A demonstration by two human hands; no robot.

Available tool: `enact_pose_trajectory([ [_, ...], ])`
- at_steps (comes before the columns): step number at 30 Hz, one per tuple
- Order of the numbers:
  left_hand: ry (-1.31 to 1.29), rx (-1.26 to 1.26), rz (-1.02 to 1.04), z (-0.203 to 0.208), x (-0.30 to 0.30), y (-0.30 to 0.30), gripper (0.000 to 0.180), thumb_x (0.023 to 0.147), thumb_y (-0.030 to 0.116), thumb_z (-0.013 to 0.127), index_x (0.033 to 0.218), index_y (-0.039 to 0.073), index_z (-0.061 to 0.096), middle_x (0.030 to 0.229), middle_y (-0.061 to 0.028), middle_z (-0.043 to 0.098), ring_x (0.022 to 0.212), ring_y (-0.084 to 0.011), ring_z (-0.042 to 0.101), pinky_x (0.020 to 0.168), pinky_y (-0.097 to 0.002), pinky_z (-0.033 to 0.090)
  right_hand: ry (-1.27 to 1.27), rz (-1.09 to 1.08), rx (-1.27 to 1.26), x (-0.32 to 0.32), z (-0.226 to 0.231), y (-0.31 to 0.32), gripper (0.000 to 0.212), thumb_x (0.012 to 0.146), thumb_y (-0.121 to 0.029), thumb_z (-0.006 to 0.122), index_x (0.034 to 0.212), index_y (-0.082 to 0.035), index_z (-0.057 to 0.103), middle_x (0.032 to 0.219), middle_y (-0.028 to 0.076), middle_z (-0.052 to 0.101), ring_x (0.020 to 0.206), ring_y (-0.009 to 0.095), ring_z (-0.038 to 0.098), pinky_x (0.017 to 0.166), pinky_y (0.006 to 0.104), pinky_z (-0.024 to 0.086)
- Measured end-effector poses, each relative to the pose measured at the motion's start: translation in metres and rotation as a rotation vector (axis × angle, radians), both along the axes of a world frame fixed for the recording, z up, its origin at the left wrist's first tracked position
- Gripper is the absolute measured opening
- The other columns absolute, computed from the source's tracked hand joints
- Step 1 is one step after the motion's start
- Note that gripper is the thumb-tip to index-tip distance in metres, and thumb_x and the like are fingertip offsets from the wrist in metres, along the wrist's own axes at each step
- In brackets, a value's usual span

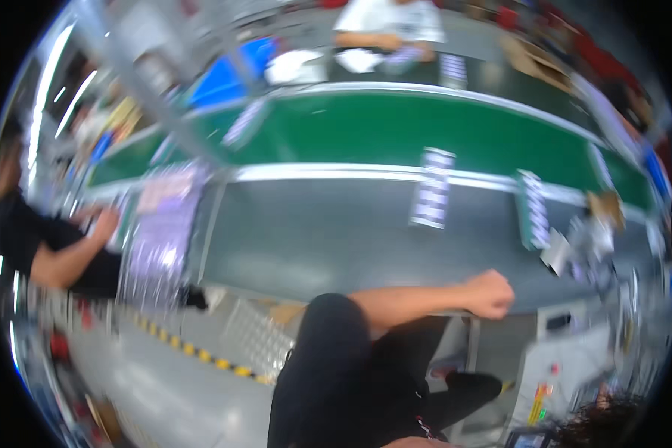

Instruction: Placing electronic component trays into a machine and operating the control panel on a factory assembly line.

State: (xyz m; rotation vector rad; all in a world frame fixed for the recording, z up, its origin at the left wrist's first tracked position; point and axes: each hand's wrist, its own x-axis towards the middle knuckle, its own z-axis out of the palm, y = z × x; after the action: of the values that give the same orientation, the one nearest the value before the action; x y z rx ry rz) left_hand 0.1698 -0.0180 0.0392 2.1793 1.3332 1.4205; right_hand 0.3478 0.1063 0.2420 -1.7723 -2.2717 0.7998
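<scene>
My left hand (490, 295), on a bare forearm reaching across to the right, is closed in a fist at the near edge of the dark grey worktable (306, 231). Nothing shows between its fingers. Beyond it a long strip (432, 188), patterned in white, purple and dark, lies partly over the table's far rail. A second patterned strip (533, 209) with a green side lies farther right, close to a heap of crumpled silvery wrapping (593, 243). I cannot see my right hand. The picture is blurred.
A green conveyor belt (366, 123) runs behind the table, carrying another strip (244, 123). A plastic-wrapped purple stack (160, 231) stands at the left, beside a person in black (60, 250). Across the belt sits a person in white (392, 22), near a blue bin (231, 75).
</scene>
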Motion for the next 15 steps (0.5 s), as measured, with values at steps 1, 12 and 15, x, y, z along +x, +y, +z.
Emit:
enact_pose_trajectory([
  [1, 0.002, -0.042, 0.011, -0.003, 0.005, 0.002, 0.017, 0.068, 0.027, 0.063, 0.064, 0.014, 0.054, 0.063, -0.0051, 0.055, 0.067, -0.0296, 0.056, 0.059, -0.0437, 0.038, 0.021, 0.095, -0.018, -0.03, -0.008, -0.001, 0.065, 0.078, -0.062, 0.063, 0.103, -0.002, 0.068, 0.087, 0.007, 0.065, 0.072, 0.019, 0.058, 0.061, 0.0345, 0.046],
  [12, 0.019, -0.126, 0.105, -0.012, 0.015, 0.005, 0.013, 0.063, 0.028, 0.062, 0.063, 0.017, 0.055, 0.064, 0.0018, 0.057, 0.07, -0.0237, 0.054, 0.066, -0.0392, 0.035, 0.179, 0.332, -0.23, -0.105, -0.062, -0.023, 0.054, 0.08, -0.055, 0.064, 0.1, -0.005, 0.068, 0.082, 0.005, 0.062, 0.068, 0.015, 0.054, 0.059, 0.03, 0.043],
  [15, -0.007, -0.041, 0.082, -0.011, 0.019, 0.012, 0.014, 0.061, 0.027, 0.061, 0.061, 0.014, 0.055, 0.062, -0.0032, 0.057, 0.067, -0.0279, 0.055, 0.061, -0.0412, 0.037, 0.212, 0.225, -0.248, -0.078, -0.064, -0.022, 0.051, 0.081, -0.053, 0.064, 0.1, -0.006, 0.068, 0.081, 0.004, 0.062, 0.066, 0.015, 0.053, 0.059, 0.0288, 0.042],
])
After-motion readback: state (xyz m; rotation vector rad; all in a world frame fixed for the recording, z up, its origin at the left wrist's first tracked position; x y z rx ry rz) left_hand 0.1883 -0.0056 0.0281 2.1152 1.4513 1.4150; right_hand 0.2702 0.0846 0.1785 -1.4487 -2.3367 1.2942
